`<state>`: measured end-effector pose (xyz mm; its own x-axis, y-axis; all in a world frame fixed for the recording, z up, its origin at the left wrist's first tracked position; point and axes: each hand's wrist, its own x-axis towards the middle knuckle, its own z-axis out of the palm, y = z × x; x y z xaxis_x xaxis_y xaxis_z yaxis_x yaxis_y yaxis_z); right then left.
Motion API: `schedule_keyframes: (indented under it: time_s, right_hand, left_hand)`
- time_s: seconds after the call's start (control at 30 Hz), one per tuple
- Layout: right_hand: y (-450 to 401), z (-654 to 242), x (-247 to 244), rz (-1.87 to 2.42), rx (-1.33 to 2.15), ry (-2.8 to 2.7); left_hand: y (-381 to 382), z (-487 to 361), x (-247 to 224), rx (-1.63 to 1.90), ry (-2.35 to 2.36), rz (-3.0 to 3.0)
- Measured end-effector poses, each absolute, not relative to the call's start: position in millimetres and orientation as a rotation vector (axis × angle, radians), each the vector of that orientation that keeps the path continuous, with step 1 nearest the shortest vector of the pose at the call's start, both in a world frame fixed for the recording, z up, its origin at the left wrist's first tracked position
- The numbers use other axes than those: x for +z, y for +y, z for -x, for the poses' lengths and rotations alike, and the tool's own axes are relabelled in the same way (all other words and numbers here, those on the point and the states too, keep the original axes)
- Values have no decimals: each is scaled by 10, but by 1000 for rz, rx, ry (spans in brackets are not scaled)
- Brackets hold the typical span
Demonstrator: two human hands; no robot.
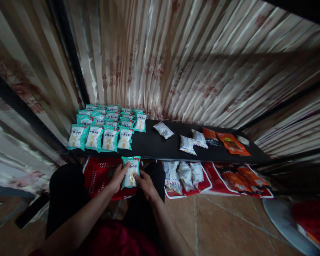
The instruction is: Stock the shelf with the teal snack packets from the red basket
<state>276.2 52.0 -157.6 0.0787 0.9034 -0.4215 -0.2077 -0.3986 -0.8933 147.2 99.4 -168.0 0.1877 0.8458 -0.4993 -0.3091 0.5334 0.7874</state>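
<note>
A teal and white snack bag (130, 174) is held upright between my two hands, in front of the shelf edge and above a red basket (94, 174). My left hand (118, 176) grips its left side with the thumb on the front. My right hand (146, 183) closes on its lower right side, thumb pressed to the front. Beyond them on the black shelf (160, 145), several matching snack bags (94, 138) stand in rows at the left end. Some of the back bags are partly hidden behind the front ones.
Silvery-white packets (163, 130) and orange packets (232, 144) lie along the shelf's middle and right. Under its front edge sit a red basket of silvery packets (186, 176) and one of orange packets (242, 179). A pleated curtain (160, 60) hangs behind, between dark posts (69, 53).
</note>
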Motion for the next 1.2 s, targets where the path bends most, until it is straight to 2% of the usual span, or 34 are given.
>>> schedule_keyframes:
  time_s: [0.23, 0.57, 0.9, 1.2]
  right_hand:
    - [631, -2952, -1475, 1449, 1367, -797]
    - [792, -3138, -1416, 1457, 1323, -887]
    - [994, -3357, -1129, 1414, 1358, -996]
    - [1306, -3497, -1220, 1514, 1173, -997]
  left_hand:
    - [981, -1488, -1610, 829, 1119, -783]
    - [1101, -1671, -1686, 927, 1057, -966]
    - [1356, -1898, -1676, 937, 1252, -1230]
    - [1587, -2135, -1456, 739, 1515, -1463]
